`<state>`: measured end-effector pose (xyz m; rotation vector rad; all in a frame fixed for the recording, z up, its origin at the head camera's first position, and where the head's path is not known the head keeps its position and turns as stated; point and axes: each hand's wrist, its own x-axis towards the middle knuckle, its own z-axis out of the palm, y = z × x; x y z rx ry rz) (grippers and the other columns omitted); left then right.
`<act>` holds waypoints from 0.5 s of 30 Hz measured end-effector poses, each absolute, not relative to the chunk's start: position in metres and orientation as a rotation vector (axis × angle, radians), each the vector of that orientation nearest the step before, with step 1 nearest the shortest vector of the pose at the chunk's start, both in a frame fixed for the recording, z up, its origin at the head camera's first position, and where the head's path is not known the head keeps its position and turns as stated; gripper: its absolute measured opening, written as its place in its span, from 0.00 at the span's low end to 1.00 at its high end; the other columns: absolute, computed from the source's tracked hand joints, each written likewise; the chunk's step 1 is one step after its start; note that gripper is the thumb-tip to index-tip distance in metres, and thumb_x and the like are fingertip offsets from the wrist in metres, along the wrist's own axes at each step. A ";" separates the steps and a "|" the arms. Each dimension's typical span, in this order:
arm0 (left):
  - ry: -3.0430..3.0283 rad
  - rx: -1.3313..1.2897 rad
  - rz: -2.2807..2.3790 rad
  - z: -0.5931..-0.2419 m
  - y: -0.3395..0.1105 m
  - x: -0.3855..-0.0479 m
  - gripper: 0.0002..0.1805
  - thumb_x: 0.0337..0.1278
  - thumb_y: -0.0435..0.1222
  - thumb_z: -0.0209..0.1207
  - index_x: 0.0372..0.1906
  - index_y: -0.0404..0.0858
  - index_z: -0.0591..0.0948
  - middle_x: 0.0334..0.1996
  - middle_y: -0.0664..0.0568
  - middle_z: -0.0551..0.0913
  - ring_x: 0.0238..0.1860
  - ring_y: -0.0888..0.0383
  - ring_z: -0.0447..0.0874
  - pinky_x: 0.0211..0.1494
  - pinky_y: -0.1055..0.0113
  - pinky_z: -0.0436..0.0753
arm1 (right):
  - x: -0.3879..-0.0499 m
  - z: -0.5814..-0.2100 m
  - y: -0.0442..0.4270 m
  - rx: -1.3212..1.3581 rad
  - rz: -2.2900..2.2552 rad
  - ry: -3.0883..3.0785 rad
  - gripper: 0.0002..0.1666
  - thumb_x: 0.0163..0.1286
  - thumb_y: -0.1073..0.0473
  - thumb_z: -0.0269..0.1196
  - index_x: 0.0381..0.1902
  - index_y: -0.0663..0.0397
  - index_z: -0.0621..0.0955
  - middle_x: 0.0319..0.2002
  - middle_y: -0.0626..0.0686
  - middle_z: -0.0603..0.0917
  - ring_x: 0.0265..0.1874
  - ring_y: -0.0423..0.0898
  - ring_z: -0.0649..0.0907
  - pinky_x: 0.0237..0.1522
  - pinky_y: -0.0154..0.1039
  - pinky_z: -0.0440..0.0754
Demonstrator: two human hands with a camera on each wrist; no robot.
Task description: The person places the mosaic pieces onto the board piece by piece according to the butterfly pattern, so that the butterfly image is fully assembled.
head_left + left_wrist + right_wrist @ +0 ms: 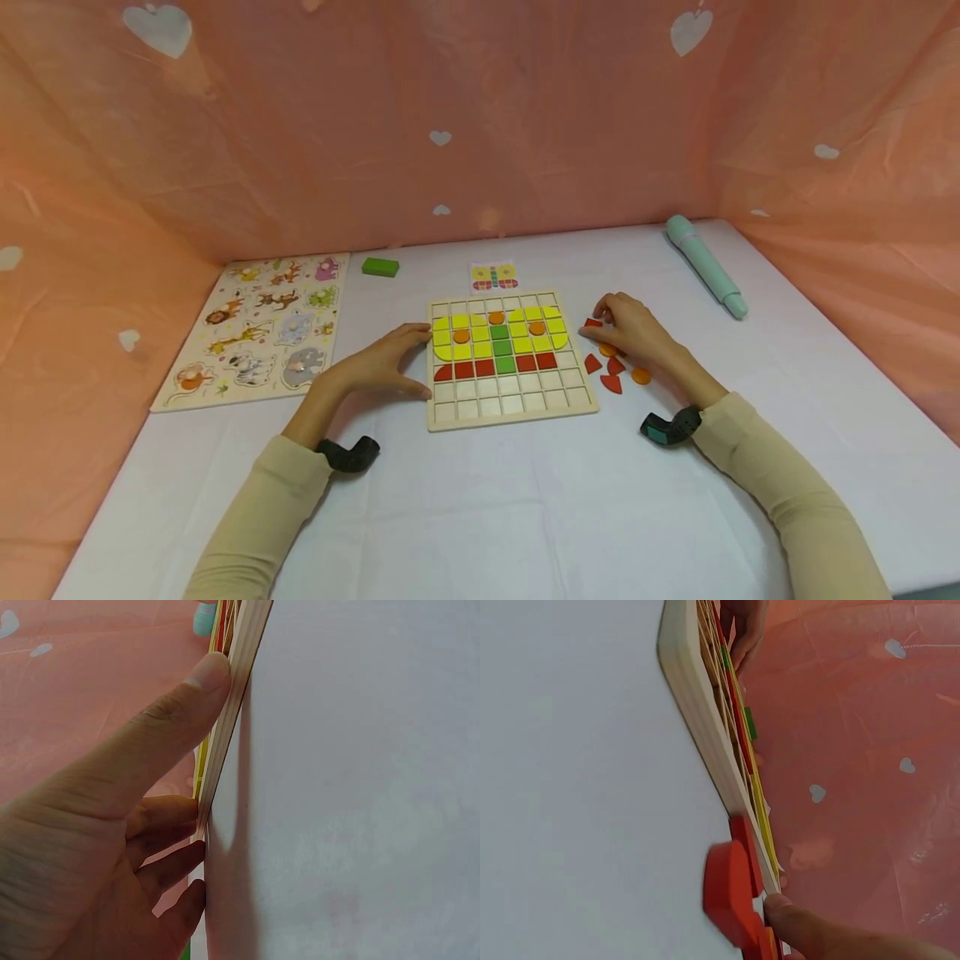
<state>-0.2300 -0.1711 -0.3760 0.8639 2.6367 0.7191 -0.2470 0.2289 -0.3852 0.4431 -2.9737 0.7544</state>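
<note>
A square wooden grid board (491, 408) lies mid-table, bearing yellow, orange, green and red tiles in a butterfly-like pattern. At its left edge is my left hand (378, 360); in the left wrist view its thumb (210, 679) and fingertips rest against the board's side, spread and not curled round it. Beyond the right edge, my right hand (637, 327) pinches a red tile (592, 323) between thumb and forefinger. Loose red quarter-round tiles (611, 384) and orange discs (641, 376) lie beneath and beside that hand. In the right wrist view, a red tile (727, 889) shows near the thumb (787, 919).
Behind the board lies a small pattern card (493, 276). A green block (380, 267) stands at the back left, beside an animal peg puzzle (255, 333). Toward the back right lies a mint-green microphone-shaped object (705, 265). Pink cloth with hearts (480, 167) hangs around the table.
</note>
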 end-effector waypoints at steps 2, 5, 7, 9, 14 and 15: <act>2.630 0.868 0.721 -0.376 -0.171 -0.230 0.53 0.36 0.50 0.73 0.67 0.31 0.61 0.70 0.40 0.55 0.70 0.44 0.51 0.72 0.50 0.53 | -0.248 -0.386 0.228 0.459 0.752 -2.962 0.24 0.60 0.47 0.66 0.42 0.62 0.77 0.34 0.56 0.76 0.33 0.50 0.73 0.37 0.41 0.73; 2.629 0.886 0.718 -0.376 -0.171 -0.229 0.53 0.37 0.50 0.72 0.67 0.30 0.61 0.70 0.39 0.55 0.70 0.42 0.51 0.72 0.49 0.54 | -0.249 -0.386 0.226 0.510 0.759 -2.934 0.19 0.61 0.51 0.66 0.40 0.62 0.79 0.33 0.56 0.77 0.33 0.50 0.73 0.36 0.41 0.72; 2.633 0.878 0.716 -0.376 -0.171 -0.229 0.53 0.37 0.50 0.72 0.67 0.30 0.61 0.70 0.39 0.56 0.70 0.43 0.51 0.72 0.50 0.54 | -0.249 -0.385 0.226 0.559 0.780 -2.914 0.15 0.62 0.56 0.64 0.41 0.63 0.80 0.36 0.58 0.77 0.34 0.50 0.73 0.37 0.42 0.72; 2.639 0.872 0.713 -0.376 -0.171 -0.229 0.53 0.37 0.50 0.72 0.67 0.30 0.61 0.70 0.39 0.56 0.70 0.43 0.51 0.72 0.50 0.53 | -0.250 -0.384 0.226 0.602 0.809 -2.897 0.13 0.61 0.63 0.62 0.43 0.64 0.81 0.39 0.60 0.78 0.36 0.52 0.74 0.40 0.44 0.74; 2.643 0.853 0.701 -0.376 -0.171 -0.230 0.53 0.37 0.50 0.72 0.68 0.31 0.60 0.70 0.41 0.56 0.71 0.45 0.51 0.72 0.51 0.54 | -0.252 -0.382 0.228 0.656 0.850 -2.890 0.18 0.59 0.72 0.57 0.48 0.66 0.80 0.46 0.64 0.77 0.43 0.56 0.75 0.49 0.51 0.77; 2.642 0.855 0.700 -0.376 -0.171 -0.230 0.53 0.37 0.50 0.72 0.68 0.31 0.60 0.70 0.41 0.56 0.71 0.45 0.51 0.72 0.51 0.54 | -0.252 -0.382 0.228 0.659 0.841 -2.894 0.18 0.60 0.73 0.57 0.49 0.66 0.79 0.46 0.65 0.77 0.43 0.56 0.75 0.49 0.52 0.77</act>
